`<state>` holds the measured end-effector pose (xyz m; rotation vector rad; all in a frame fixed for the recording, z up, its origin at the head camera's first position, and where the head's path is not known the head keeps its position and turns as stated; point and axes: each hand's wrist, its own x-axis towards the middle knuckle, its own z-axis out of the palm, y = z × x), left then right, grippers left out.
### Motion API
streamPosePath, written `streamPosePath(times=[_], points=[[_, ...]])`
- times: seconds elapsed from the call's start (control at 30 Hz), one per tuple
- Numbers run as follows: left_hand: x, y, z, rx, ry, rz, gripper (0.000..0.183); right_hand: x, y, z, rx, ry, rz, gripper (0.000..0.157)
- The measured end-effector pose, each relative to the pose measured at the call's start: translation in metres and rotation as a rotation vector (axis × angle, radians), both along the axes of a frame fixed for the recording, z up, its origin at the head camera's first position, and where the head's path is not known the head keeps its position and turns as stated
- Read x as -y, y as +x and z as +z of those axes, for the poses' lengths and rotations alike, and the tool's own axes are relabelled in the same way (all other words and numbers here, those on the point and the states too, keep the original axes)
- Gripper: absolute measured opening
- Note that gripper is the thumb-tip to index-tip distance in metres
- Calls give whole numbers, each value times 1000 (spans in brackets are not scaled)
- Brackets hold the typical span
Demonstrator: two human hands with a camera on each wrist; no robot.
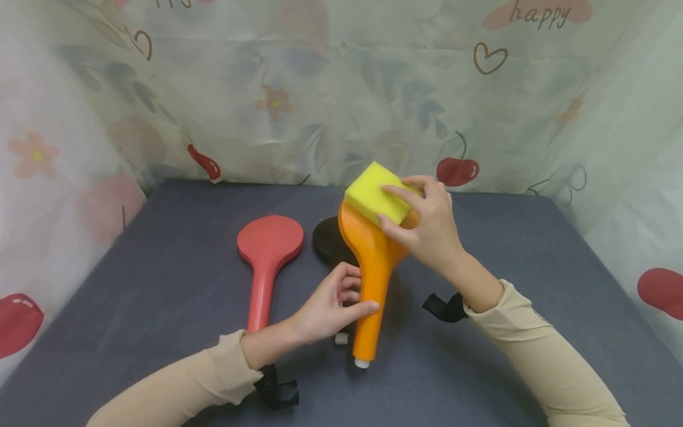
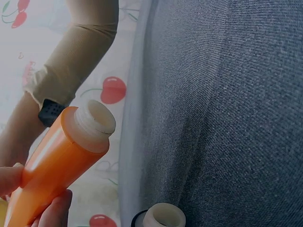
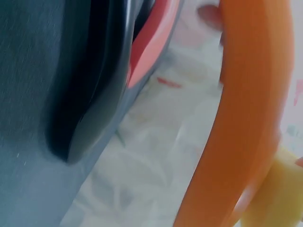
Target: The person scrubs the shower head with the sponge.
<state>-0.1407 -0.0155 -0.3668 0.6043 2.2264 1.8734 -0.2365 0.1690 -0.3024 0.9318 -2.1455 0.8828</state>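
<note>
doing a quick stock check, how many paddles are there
3: a red paddle on the table, a black paddle right of it and partly hidden, and an orange paddle held up in the left hand.

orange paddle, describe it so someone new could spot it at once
Start at the dark table in the head view. Over it, the left hand grips the orange paddle while the right hand holds a yellow sponge at its round end. Unlike the red paddle and black paddle lying on the table, it is orange and held up.
</note>
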Motion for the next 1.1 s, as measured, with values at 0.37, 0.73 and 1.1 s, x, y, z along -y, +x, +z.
streamPosePath(times=[0.37,0.73,1.1], points=[[-1,0,-1,-24,13,18,44,1,-1,-6,7,-14,10,40],[4,-1,-1,-14,44,49,50,5,20,-20,-150,113,158,42],[5,-1,-1,-19,52,36,47,-11,-3,-17,1,-11,29,41]])
